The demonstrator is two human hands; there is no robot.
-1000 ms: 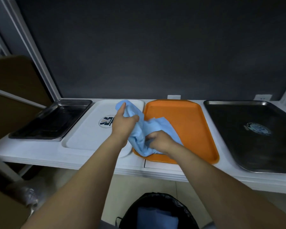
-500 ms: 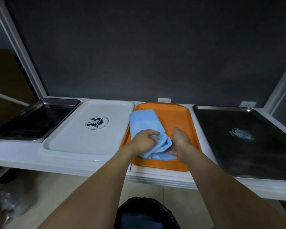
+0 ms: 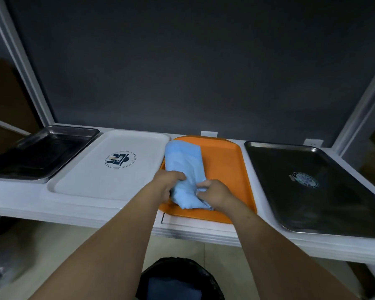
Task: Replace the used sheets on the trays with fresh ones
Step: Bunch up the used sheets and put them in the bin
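1. Gripping a crumpled blue sheet in both hands, a person stands at a white shelf lined with four trays.
2. The left hand curls its fingers over the sheet's left edge, and the right hand pinches the bunched material from the right, so both hands hold the sheet.
3. The sheet lies gathered lengthwise along the left part of the orange tray. Its far end reaches the tray's back-left corner, and its near end is bundled between the two hands close to the tray's front rim.
4. The orange tray sits third from the left, its right half showing plain orange and its front rim near the shelf's edge.
5. Just beside it on the left lies a white tray printed with a round logo. Farther left, a small steel tray rests at the shelf's end.
6. To the right of the orange tray, a large steel tray carries a round emblem, too blurred to read.
7. Below the shelf, between the two forearms, a black bin stands on the floor with something blue inside it.
8. A dark grey wall rises behind the shelf, with two small white wall plates set along its lower edge.
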